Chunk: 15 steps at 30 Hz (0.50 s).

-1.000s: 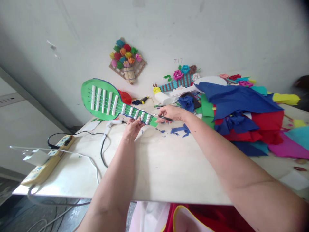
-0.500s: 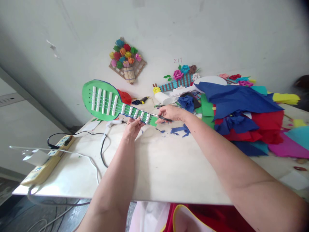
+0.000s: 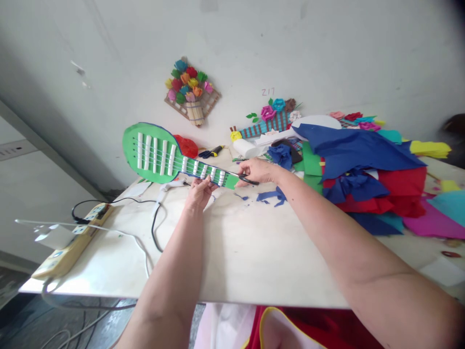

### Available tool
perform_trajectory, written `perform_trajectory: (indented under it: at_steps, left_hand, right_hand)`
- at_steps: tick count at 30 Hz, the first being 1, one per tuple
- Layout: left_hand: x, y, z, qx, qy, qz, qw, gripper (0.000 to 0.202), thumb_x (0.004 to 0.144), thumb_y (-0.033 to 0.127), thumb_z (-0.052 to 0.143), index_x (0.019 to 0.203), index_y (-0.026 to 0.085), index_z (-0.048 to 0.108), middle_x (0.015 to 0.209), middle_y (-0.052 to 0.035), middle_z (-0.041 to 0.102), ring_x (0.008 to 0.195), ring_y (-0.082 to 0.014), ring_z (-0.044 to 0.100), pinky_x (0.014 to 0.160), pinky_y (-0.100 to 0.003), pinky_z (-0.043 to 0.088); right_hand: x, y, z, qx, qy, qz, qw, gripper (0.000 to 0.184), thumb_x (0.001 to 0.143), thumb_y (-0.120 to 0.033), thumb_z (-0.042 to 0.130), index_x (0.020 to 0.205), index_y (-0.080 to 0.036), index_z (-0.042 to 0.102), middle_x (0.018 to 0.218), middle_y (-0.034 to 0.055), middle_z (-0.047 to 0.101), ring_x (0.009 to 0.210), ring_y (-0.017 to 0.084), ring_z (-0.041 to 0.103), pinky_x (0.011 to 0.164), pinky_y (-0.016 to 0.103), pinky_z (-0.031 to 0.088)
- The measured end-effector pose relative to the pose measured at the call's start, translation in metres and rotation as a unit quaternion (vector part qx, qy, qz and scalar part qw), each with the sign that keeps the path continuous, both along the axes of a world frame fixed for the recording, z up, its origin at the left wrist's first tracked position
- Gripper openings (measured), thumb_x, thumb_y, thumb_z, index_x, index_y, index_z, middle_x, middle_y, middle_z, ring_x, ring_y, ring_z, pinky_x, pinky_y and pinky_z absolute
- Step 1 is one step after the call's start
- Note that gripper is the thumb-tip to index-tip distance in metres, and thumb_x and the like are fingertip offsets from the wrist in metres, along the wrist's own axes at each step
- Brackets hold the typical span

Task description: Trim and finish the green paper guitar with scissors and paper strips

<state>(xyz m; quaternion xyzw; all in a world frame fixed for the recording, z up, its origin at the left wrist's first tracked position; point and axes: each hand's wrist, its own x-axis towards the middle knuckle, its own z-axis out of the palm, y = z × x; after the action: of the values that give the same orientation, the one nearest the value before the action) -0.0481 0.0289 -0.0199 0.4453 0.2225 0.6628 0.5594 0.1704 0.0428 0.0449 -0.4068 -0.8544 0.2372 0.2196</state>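
Observation:
A green paper lute [image 3: 154,175], with white rolled bars and thin strings along its front, is held tilted above the table, its round body to the left. My left hand [image 3: 201,191] grips the lower edge of its neck, thumb on the front. In my right hand [image 3: 254,170] is a pair of scissors with dark handles [image 3: 249,181]. Their blades lie along the upper edge near the neck's right end; how far apart the blades are is too small to tell. Below lie blue paper scraps [image 3: 271,196].
A yellow power strip [image 3: 69,242] with cables sits at the left, near a white glue gun [image 3: 170,185]. Coloured paper sheets [image 3: 356,150] pile up at the right. A paper flower basket [image 3: 194,110] leans against the wall. Black-and-yellow pliers [image 3: 211,152] lie behind the neck.
The lute's round body has dipped slightly down and to the left. Both hands keep nearly the same place and grip.

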Motion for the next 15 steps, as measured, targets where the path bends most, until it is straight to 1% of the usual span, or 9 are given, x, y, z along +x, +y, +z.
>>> perform_trajectory:
  at_steps: [4, 6, 11, 15]
  left_hand:
    - [-0.001, 0.002, -0.002, 0.012, -0.007, 0.000, 1.000, 0.023, 0.062, 0.016, 0.072, 0.079, 0.016, 0.055, 0.070, 0.0022, 0.061, 0.054, -0.0061, 0.055, 0.066, -0.027, 0.052]
    - [-0.001, 0.003, -0.002, 0.013, -0.009, 0.002, 1.000, 0.023, 0.063, 0.016, 0.071, 0.079, 0.016, 0.055, 0.068, 0.0030, 0.061, 0.052, -0.0053, 0.054, 0.067, -0.027, 0.052]
    - [-0.002, 0.004, -0.003, 0.008, -0.014, 0.011, 1.000, 0.023, 0.062, 0.016, 0.072, 0.078, 0.016, 0.056, 0.070, 0.0024, 0.062, 0.056, -0.0071, 0.057, 0.066, -0.027, 0.052]
    - [-0.002, 0.005, -0.003, 0.015, -0.022, 0.010, 1.000, 0.022, 0.062, 0.015, 0.072, 0.078, 0.016, 0.056, 0.070, 0.0032, 0.062, 0.056, -0.0064, 0.056, 0.067, -0.027, 0.053]
  right_hand:
    - [-0.001, -0.009, 0.008, 0.087, -0.056, -0.042, 0.994, 0.048, 0.049, -0.059, 0.067, 0.075, -0.020, 0.063, 0.061, -0.0026, 0.058, 0.053, 0.009, 0.047, 0.050, 0.021, 0.029]
    - [-0.002, -0.012, 0.010, 0.115, -0.075, -0.051, 0.989, 0.047, 0.050, -0.061, 0.065, 0.076, -0.022, 0.063, 0.065, -0.0025, 0.060, 0.056, 0.010, 0.048, 0.051, 0.022, 0.029]
    - [-0.003, -0.014, 0.010, 0.147, -0.104, -0.058, 0.982, 0.044, 0.055, -0.060, 0.062, 0.080, -0.024, 0.063, 0.068, -0.0018, 0.061, 0.060, 0.011, 0.049, 0.054, 0.022, 0.028]
    - [-0.004, -0.016, 0.010, 0.152, -0.099, -0.056, 0.982, 0.043, 0.056, -0.059, 0.061, 0.080, -0.024, 0.063, 0.071, -0.0012, 0.061, 0.060, 0.011, 0.049, 0.054, 0.022, 0.027]
